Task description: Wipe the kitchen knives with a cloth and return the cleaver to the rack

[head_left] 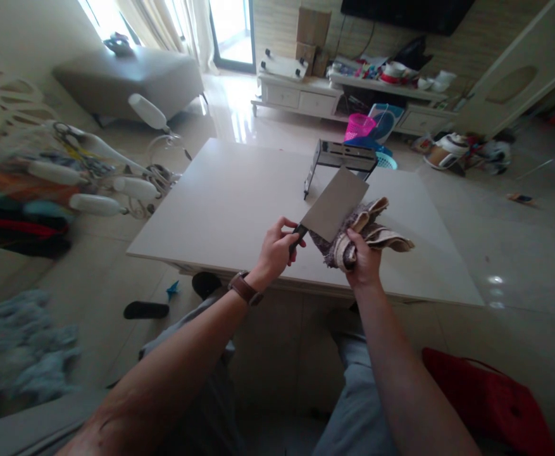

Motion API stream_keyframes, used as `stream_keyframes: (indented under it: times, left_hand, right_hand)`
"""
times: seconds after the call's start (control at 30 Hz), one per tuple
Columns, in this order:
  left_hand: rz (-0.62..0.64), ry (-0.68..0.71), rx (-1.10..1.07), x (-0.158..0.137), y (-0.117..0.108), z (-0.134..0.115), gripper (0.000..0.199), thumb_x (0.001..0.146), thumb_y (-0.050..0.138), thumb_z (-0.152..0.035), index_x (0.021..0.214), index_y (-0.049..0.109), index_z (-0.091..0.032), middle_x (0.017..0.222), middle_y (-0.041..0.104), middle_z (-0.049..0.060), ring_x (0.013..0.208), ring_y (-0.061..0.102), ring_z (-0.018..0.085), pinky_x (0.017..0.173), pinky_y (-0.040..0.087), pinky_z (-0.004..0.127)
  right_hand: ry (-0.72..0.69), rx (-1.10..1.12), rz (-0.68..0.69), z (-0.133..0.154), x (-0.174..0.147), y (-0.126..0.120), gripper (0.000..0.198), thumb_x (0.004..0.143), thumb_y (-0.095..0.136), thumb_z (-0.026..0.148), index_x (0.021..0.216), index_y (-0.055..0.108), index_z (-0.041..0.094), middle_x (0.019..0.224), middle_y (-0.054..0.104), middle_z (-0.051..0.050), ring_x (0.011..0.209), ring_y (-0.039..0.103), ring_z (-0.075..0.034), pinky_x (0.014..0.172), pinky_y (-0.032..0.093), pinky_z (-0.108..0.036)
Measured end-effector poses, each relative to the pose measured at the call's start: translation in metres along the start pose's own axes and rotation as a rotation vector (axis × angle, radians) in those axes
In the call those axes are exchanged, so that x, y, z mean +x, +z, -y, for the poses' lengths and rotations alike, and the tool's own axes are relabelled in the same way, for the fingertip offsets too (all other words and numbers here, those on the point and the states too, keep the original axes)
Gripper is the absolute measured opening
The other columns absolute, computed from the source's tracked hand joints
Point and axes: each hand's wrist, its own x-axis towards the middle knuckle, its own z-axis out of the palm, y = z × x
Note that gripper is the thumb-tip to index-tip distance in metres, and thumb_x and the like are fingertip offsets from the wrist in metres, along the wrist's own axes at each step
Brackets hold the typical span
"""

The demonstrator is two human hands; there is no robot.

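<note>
My left hand (276, 248) is wrapped round the black handle of a cleaver (335, 204), whose broad grey blade tilts up to the right above the table. Bunched up in my right hand (365, 261) is a brown and beige cloth (374, 235). Part of the cloth lies behind and beside the lower edge of the blade; whether it presses on the steel I cannot tell. Just beyond the blade stands a dark metal rack-like frame (346, 151) on the white table (230, 202), partly hidden by the cleaver.
Past the table's far edge are a pink basket (359, 125) and a light-blue basket (386, 161). A white lamp with several arms (137, 188) reaches beside the table's left edge. A red bag (486, 399) lies on the floor at lower right.
</note>
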Motion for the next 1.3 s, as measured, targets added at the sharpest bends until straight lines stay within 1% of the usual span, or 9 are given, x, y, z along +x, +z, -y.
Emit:
stream_keyframes:
  times: [0.17,0.37,0.53,0.67,0.77,0.87,1.03,1.13,1.3]
  left_hand:
    - [-0.006,0.007,0.056,-0.002,0.008,0.003,0.021,0.077,0.058,-0.030,0.093,0.047,-0.022,0.065,0.066,-0.005,0.034,0.045,0.008,0.031,0.027,0.018]
    - [-0.038,-0.016,0.049,0.000,0.005,0.005,0.020,0.078,0.056,-0.028,0.095,0.046,-0.023,0.066,0.066,-0.005,0.034,0.044,0.008,0.032,0.026,0.018]
    - [0.027,0.067,0.171,-0.005,0.008,0.009,0.016,0.084,0.058,-0.030,0.095,0.050,-0.022,0.070,0.066,-0.004,0.037,0.045,0.006,0.036,0.031,0.018]
    - [0.063,0.093,0.239,-0.010,0.012,0.011,0.013,0.088,0.058,-0.028,0.097,0.052,-0.022,0.074,0.067,-0.003,0.040,0.047,0.006,0.039,0.034,0.018]
    - [0.077,0.088,0.244,-0.011,0.013,0.013,0.012,0.088,0.057,-0.028,0.097,0.052,-0.021,0.074,0.067,-0.003,0.040,0.047,0.006,0.039,0.034,0.018]
    - [0.096,0.072,0.216,-0.009,0.013,0.013,0.013,0.087,0.058,-0.029,0.096,0.053,-0.021,0.073,0.068,-0.003,0.040,0.046,0.006,0.039,0.033,0.018]
    - [0.113,0.002,0.072,-0.002,0.009,0.007,0.018,0.080,0.061,-0.029,0.093,0.052,-0.020,0.068,0.068,-0.002,0.036,0.045,0.006,0.035,0.030,0.018]
    - [0.113,-0.008,0.045,0.001,0.004,0.001,0.021,0.076,0.062,-0.029,0.092,0.052,-0.020,0.067,0.069,-0.001,0.034,0.045,0.007,0.032,0.028,0.018]
    - [0.058,0.001,0.030,0.003,-0.004,0.000,0.025,0.075,0.062,-0.029,0.094,0.050,-0.021,0.066,0.069,-0.003,0.033,0.045,0.007,0.031,0.027,0.018]
  right_hand:
    - [0.015,0.047,-0.041,-0.005,-0.004,0.007,0.037,0.062,0.085,0.022,0.096,0.072,0.019,0.094,0.076,0.002,0.084,0.072,-0.015,0.089,0.061,-0.035]
    - [0.010,0.089,-0.025,-0.003,0.002,0.004,0.041,0.062,0.085,0.022,0.100,0.071,0.020,0.096,0.076,0.003,0.091,0.073,-0.015,0.095,0.060,-0.035]
    - [0.028,0.046,0.002,-0.009,-0.004,0.005,0.035,0.065,0.083,0.025,0.098,0.071,0.020,0.093,0.077,0.002,0.089,0.074,-0.017,0.094,0.061,-0.038]
    - [0.003,0.017,0.008,-0.013,-0.005,0.004,0.039,0.063,0.085,0.022,0.100,0.072,0.020,0.097,0.078,0.001,0.095,0.075,-0.019,0.100,0.060,-0.043]
    - [-0.012,0.006,-0.036,-0.014,-0.003,0.003,0.045,0.057,0.088,0.019,0.100,0.072,0.019,0.098,0.079,0.000,0.098,0.075,-0.021,0.104,0.058,-0.046]
    - [-0.021,0.002,-0.093,-0.014,-0.001,0.003,0.044,0.054,0.089,0.018,0.094,0.072,0.018,0.095,0.079,0.000,0.098,0.075,-0.022,0.104,0.058,-0.046]
    - [-0.049,-0.014,-0.116,-0.010,0.001,0.004,0.045,0.053,0.088,0.016,0.095,0.071,0.019,0.096,0.079,0.001,0.096,0.076,-0.021,0.100,0.061,-0.043]
    - [-0.056,-0.005,-0.146,-0.006,0.007,0.000,0.049,0.051,0.088,0.014,0.097,0.072,0.017,0.097,0.078,0.000,0.094,0.076,-0.021,0.094,0.064,-0.039]
    - [-0.140,0.017,-0.346,0.001,0.021,-0.012,0.045,0.056,0.085,0.014,0.097,0.069,0.019,0.102,0.076,0.002,0.093,0.075,-0.017,0.087,0.066,-0.032]
